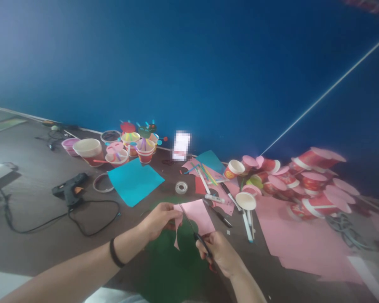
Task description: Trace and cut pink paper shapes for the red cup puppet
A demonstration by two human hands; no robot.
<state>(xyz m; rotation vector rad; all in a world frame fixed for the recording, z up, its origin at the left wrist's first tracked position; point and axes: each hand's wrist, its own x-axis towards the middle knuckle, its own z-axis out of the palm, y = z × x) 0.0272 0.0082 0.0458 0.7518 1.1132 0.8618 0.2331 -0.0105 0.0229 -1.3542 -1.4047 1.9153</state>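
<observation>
My left hand (159,219) pinches the left edge of a pink sheet of paper (198,215) held above the table. My right hand (219,252) is closed around the handles of scissors (196,231), whose blades run up across the pink sheet. A narrow strip of pink paper hangs down below my left hand. Beneath both hands lies a green sheet (173,261).
A black glue gun (70,189) with a looping cord lies at the left. A turquoise sheet (134,181), tape roll (181,187), markers, decorated paper cups (145,149) and a pile of red cups (303,181) with pink discs crowd the table. Large pink sheets (303,244) lie at the right.
</observation>
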